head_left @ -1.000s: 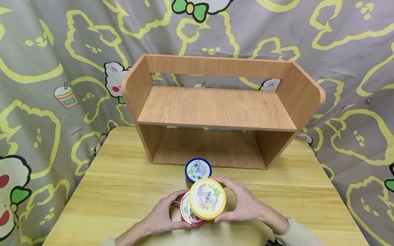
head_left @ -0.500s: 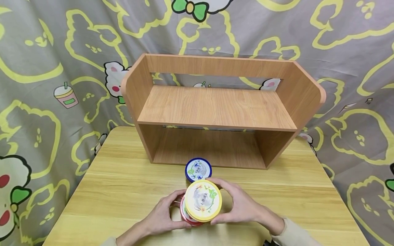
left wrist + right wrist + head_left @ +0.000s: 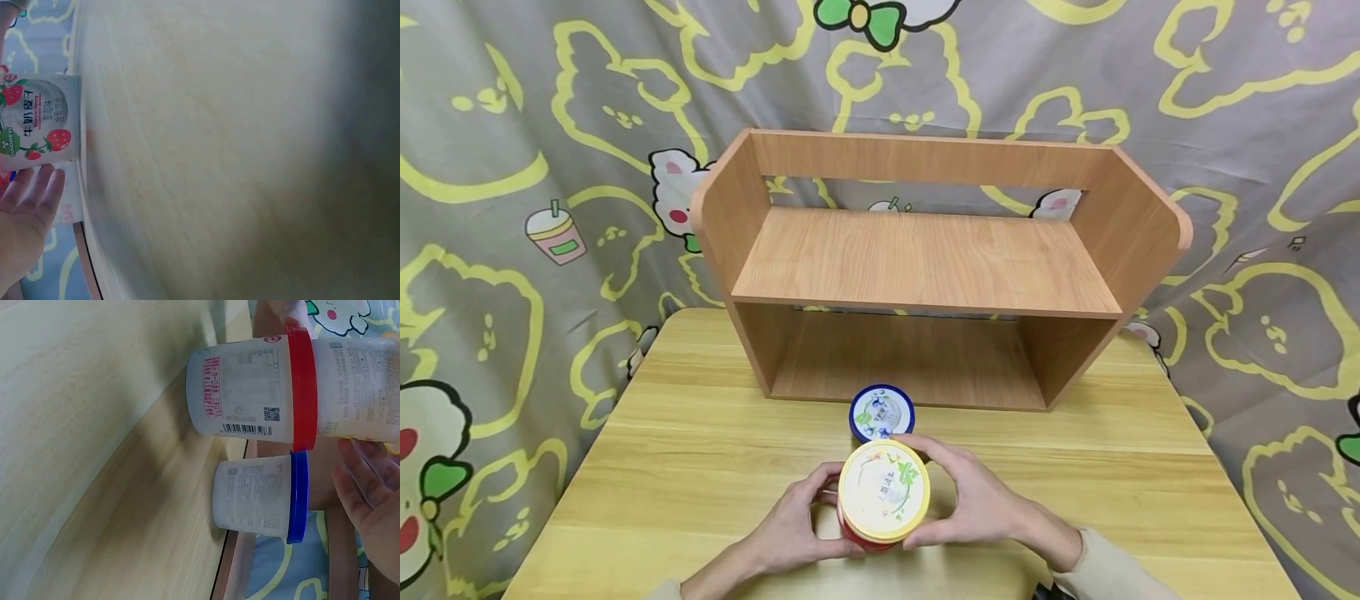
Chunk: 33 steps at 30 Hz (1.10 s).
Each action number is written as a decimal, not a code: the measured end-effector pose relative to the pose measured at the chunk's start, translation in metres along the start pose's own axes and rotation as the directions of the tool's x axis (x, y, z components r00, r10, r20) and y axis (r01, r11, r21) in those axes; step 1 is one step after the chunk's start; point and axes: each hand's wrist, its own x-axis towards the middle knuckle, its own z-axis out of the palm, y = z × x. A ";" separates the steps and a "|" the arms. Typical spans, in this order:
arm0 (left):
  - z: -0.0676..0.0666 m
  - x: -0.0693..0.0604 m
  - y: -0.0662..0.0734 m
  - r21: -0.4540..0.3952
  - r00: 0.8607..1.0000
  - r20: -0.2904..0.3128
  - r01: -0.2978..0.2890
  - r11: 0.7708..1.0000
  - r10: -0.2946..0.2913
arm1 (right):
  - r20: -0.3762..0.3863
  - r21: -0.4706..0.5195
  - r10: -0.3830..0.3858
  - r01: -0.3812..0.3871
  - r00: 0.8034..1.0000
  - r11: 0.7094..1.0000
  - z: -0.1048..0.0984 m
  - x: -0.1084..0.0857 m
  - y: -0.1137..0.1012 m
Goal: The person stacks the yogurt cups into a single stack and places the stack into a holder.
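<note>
My left hand grips the sides of a red-lidded tub, thumb at the near side and fingers behind. Strawberries are printed on that tub in the left wrist view. With my right hand I hold a yellow-lidded tub by its right side, upright above the red one. In the right wrist view the base of the yellow-lidded tub meets the red lid. Behind them a blue-lidded tub stands on the table, its near side partly covered.
A two-tier wooden shelf stands at the back of the wooden table, just behind the blue-lidded tub. A patterned curtain hangs behind and at both sides.
My right hand has moved left with the yellow-lidded tub, which now covers most of the red lid. The left hand and the red-lidded tub have stayed in place.
</note>
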 end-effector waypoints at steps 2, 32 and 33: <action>0.000 0.000 0.000 0.001 1.000 0.001 0.007 1.000 -0.007 | 0.000 -0.002 0.001 -0.001 1.000 1.000 0.000 0.000 0.000; 0.000 0.000 0.002 0.034 0.999 -0.006 0.032 0.999 -0.032 | 0.034 -0.003 0.019 -0.018 0.999 1.000 0.003 0.002 0.003; 0.000 0.000 0.002 0.036 0.999 -0.007 0.035 0.999 -0.035 | 0.036 -0.005 0.019 -0.019 0.999 1.000 0.003 0.002 0.003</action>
